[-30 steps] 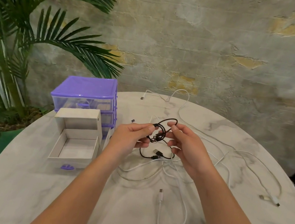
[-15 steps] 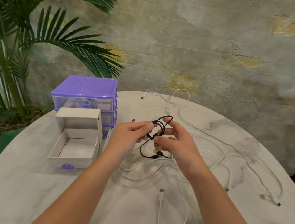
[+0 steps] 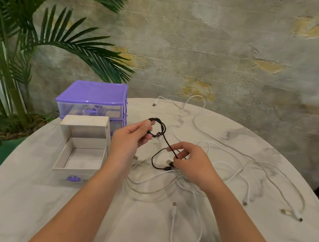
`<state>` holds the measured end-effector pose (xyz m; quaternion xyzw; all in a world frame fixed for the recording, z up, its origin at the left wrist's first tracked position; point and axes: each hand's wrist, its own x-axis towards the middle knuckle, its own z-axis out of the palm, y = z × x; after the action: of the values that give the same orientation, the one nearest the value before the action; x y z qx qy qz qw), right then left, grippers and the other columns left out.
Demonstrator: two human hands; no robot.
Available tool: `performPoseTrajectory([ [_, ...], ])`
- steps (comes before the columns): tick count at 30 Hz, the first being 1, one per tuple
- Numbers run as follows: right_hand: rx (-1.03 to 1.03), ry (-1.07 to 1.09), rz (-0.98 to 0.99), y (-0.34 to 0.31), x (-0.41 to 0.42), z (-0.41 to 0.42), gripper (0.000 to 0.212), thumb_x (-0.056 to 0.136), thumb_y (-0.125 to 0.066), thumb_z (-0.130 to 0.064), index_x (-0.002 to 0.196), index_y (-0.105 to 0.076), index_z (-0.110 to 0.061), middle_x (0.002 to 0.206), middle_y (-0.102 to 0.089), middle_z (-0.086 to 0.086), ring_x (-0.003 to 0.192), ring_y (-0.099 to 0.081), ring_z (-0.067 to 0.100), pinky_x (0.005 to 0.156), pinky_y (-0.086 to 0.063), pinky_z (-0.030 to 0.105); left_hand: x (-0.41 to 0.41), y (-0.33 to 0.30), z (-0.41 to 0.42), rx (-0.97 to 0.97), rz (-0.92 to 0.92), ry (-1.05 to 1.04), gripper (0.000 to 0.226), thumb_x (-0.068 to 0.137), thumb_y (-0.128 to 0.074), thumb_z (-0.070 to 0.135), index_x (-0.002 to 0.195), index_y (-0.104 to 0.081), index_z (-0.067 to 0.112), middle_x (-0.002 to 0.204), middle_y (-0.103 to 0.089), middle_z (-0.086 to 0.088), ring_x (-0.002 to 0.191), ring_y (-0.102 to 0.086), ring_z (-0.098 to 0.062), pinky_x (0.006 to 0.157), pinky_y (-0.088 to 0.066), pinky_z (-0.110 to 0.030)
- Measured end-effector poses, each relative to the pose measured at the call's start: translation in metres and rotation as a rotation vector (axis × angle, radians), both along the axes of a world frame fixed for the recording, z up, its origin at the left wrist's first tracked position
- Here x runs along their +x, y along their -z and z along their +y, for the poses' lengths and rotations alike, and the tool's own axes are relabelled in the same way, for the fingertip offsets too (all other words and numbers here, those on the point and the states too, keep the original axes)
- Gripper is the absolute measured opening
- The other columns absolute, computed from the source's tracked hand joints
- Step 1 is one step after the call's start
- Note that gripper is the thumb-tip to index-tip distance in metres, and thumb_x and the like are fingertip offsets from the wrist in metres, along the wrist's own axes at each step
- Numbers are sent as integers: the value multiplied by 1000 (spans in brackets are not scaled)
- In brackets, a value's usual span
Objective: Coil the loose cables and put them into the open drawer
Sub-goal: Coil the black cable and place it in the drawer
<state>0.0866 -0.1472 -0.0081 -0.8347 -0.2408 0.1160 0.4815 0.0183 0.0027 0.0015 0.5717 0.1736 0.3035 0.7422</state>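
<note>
Between my hands, black cable [image 3: 164, 142] slants from coil pinched in left hand [image 3: 130, 139] down-right to right hand [image 3: 191, 164], pinching the tail. Open drawer [image 3: 84, 150] sits left, nearest left hand.

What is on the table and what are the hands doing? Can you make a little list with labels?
left hand: pinches the coiled part of the black cable
right hand: pinches the loose end of the black cable
white cables: uncoiled, spread on the table
open drawer: pulled out, nothing visible inside
purple drawer unit: behind the open drawer
plant: left of the table
</note>
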Motion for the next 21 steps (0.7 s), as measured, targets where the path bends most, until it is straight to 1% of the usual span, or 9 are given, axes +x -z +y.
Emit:
performPoseTrajectory([
  [3, -36, -20, -19, -1, -1, -3, 36, 81, -59, -1, 103, -71, -26, 79, -60, -1, 52, -47, 3, 48, -35, 11, 0, 1, -3, 5, 11, 30, 18, 93, -63, 19, 105, -72, 10, 81, -70, 5, 67, -59, -5, 70, -52, -14],
  [5, -12, -69, 3, -1, -1, -2, 33, 83, -61, -4, 102, -71, -29, 81, -62, -3, 55, -50, 4, 54, -40, 12, 0, 0, -5, 20, 25, 81, 16, 95, -59, 18, 104, -71, 12, 82, -68, 5, 69, -59, -5, 71, -52, -13],
  [7, 95, -107, 78, -3, -2, 1, 23, 86, -67, -13, 101, -71, -29, 81, -61, -6, 62, -54, 7, 65, -46, 20, 1, -1, -7, 32, 61, 148, 15, 97, -55, 18, 100, -69, 14, 84, -66, 3, 70, -60, -6, 72, -53, -14],
  [9, 202, -91, 126, -6, -3, 3, 10, 89, -68, -26, 99, -72, -26, 82, -65, -5, 69, -57, 11, 69, -46, 25, 0, -1, -8, 6, 77, 206, 16, 99, -50, 16, 97, -66, 13, 86, -64, 0, 70, -60, -9, 72, -54, -16],
  [10, 234, -68, 130, -7, -4, 3, 11, 91, -65, -30, 96, -72, -24, 83, -67, -5, 68, -56, 11, 67, -46, 23, 0, -1, -9, -18, 76, 229, 17, 100, -48, 15, 95, -65, 11, 86, -64, -2, 71, -60, -11, 73, -54, -18],
  [12, 265, -32, 128, -8, -4, 3, 17, 95, -59, -30, 94, -74, -20, 81, -69, -5, 60, -54, 6, 59, -43, 14, 0, -4, -9, -62, 75, 258, 19, 99, -47, 14, 89, -62, 10, 86, -63, -4, 73, -61, -15, 74, -53, -22],
  [15, 266, -17, 117, -7, -4, 4, 15, 95, -60, -26, 89, -73, -19, 81, -70, -3, 51, -52, -4, 51, -39, 8, -1, -6, -11, -78, 97, 254, 25, 98, -49, 22, 78, -59, 11, 81, -62, -2, 68, -62, -15, 77, -52, -26],
  [18, 264, 0, 97, -6, -3, 4, 12, 93, -64, -25, 87, -72, -19, 77, -68, -5, 54, -52, -2, 53, -40, 10, 1, -5, -11, 4, 117, 239, 31, 99, -49, 35, 83, -57, 10, 82, -62, -2, 69, -62, -13, 74, -51, -25],
  [21, 244, 37, 61, -6, -1, 3, 13, 93, -63, -25, 94, -73, -15, 78, -67, -5, 58, -48, 7, 58, -40, 17, 1, -4, -8, 33, 116, 218, 30, 99, -48, 36, 85, -56, 11, 83, -60, 0, 66, -61, -11, 70, -50, -23],
])
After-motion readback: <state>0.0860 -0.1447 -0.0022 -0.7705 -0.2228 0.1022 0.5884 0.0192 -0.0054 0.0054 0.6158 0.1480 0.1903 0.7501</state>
